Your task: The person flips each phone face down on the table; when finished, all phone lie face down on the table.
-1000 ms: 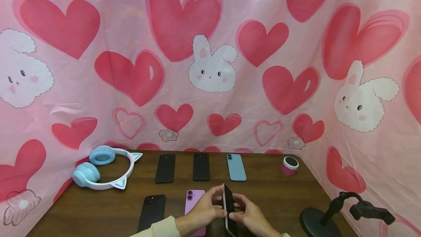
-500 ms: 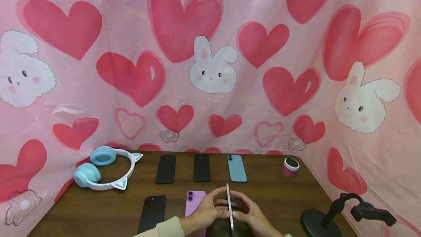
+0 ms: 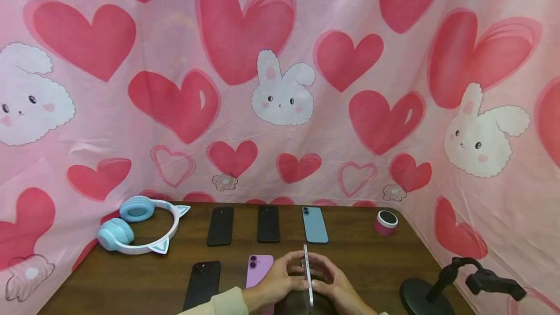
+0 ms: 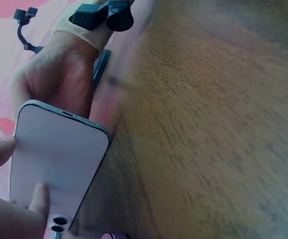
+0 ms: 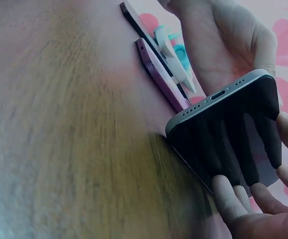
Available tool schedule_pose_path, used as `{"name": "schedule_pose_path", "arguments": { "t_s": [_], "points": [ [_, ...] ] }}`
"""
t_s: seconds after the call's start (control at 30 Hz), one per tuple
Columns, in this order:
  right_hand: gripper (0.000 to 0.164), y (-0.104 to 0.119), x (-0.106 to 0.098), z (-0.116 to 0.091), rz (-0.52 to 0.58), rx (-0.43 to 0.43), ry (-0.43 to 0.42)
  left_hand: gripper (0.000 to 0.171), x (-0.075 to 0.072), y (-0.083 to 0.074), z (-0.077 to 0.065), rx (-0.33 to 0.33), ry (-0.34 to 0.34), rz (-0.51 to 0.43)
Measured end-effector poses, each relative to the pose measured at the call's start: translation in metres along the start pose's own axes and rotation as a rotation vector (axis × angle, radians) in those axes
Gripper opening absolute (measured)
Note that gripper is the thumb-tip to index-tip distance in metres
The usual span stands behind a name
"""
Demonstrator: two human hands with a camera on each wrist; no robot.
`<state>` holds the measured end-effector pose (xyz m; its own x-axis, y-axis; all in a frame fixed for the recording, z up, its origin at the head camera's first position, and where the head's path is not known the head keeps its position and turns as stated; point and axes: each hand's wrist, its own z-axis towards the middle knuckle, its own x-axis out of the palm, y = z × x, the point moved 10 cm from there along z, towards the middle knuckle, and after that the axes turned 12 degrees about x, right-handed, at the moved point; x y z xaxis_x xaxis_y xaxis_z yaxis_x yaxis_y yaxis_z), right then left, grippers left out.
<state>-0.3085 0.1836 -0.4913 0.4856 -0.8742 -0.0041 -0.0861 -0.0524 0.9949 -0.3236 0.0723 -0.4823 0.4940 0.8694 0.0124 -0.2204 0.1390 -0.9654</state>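
Note:
Between the two hands, a smartphone [image 3: 308, 276] stands on edge, its thin silver side facing the head camera. My left hand [image 3: 280, 278] grips it from the left; the left wrist view shows its pale back [image 4: 59, 154] with two camera lenses, a fingertip lying on that back and another digit at the side edge. From the other side my right hand [image 3: 334, 281] holds it, fingertips on the glossy dark screen [image 5: 240, 144] in the right wrist view. Beside the left hand lies a purple phone [image 3: 259, 269], partly hidden by that hand.
A dark phone [image 3: 202, 283] lies front left. Along the back are two black phones, a light blue phone [image 3: 315, 225] and a small round pink-and-white item [image 3: 386, 222]. Cat-ear headphones [image 3: 131, 251] rest at left, a black stand [image 3: 426, 295] at right.
The phone has turned between the hands: a second ago its dark screen showed to the head camera, now its silver edge does. Both hands have shifted slightly right.

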Motion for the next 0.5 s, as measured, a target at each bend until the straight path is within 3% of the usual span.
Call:
{"name": "schedule_pose_path", "arguments": {
  "t_s": [0.17,0.3,0.5],
  "points": [
    [0.065,-0.004,-0.005,-0.002,0.048,0.055,-0.011,0.060,0.002,0.003,0.002,-0.030,0.013,0.063],
    [0.066,-0.003,-0.012,-0.004,0.061,0.064,-0.053,0.056,0.004,0.012,0.001,-0.110,0.040,0.095],
    [0.065,-0.002,-0.026,-0.007,0.058,0.060,-0.125,0.055,0.010,0.023,-0.003,-0.227,0.069,0.039]
  ]
}}
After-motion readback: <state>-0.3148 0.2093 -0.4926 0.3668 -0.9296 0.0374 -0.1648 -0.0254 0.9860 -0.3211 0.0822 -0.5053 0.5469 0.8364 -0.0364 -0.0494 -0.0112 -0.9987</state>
